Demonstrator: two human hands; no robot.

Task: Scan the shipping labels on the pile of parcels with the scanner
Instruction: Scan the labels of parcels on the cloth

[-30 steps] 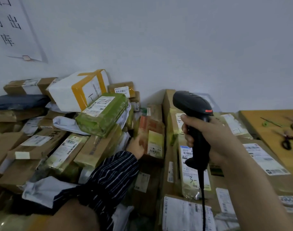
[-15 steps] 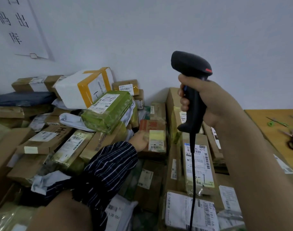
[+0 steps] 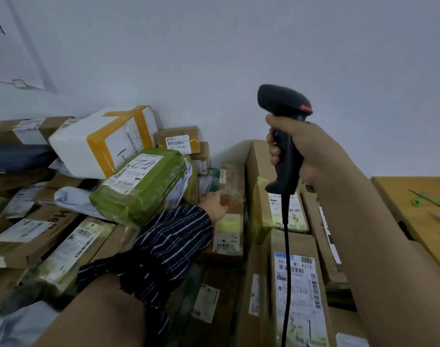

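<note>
— How is the scanner held, and where?

— A black, matte plastic handheld scanner (image 3: 285, 136) with a rounded head and a red strip on its side is held upright above the right part of the pile, before the pale wall. Its handle is clenched by the right hand (image 3: 311, 151), the fingers wrapped round it. A thin black cord (image 3: 286, 271) is hung straight down from its base.

— And the parcels?

— Brown cardboard boxes with white printed labels are heaped against the wall. At the far left a white foam box banded with yellow tape (image 3: 99, 144) is tilted. A blocky parcel wrapped in glossy, wrinkled green tape (image 3: 144, 189) is leaned just in front of it, over a soft grey plastic mailer (image 3: 71, 199). A long cardboard box with a barcoded label (image 3: 296, 291) is laid nearer, beneath the cord.

— The other hand?

— The left hand (image 3: 214, 205), from a dark striped cloth sleeve (image 3: 164, 246), is laid on a flat brown parcel with a yellowish label (image 3: 230, 224) in the middle. Its fingers are blurred, so whether anything is gripped cannot be told.

— To the right?

— A wooden tabletop (image 3: 401, 211) is seen, with green-handled scissors (image 3: 424, 199) laid on it.
</note>
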